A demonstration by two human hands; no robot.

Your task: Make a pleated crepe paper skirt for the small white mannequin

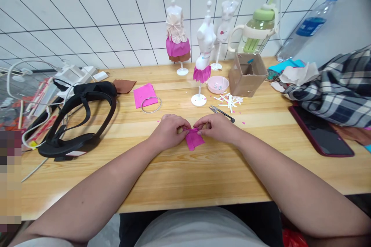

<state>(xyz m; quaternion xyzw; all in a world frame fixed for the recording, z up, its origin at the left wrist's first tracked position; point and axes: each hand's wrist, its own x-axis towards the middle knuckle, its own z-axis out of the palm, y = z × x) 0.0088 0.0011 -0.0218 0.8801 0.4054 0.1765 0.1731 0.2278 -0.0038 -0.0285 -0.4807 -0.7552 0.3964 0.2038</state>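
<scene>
A small piece of magenta crepe paper or cloth (194, 140) with folds along its upper edge is held just above the wooden table. My left hand (171, 131) pinches its upper left corner between thumb and fingers. On the other side, my right hand (217, 126) pinches the upper right part. Just beyond my right hand lie black thread snips (222, 113). A white mini dress form (206, 34) wearing a gathered magenta skirt (202, 73) stands behind the hands. Further back left, another dress form (174, 17) wears a cream top and a magenta and brown skirt.
At left are a black headset (106, 114), a magenta square (144, 95) and a wire ring (150, 111). Behind the hands stand a third dress form (228, 11), pink bowl (218, 85), paper strips (231, 101), cardboard box (245, 79) and jug (255, 31). A phone (321, 131) lies right.
</scene>
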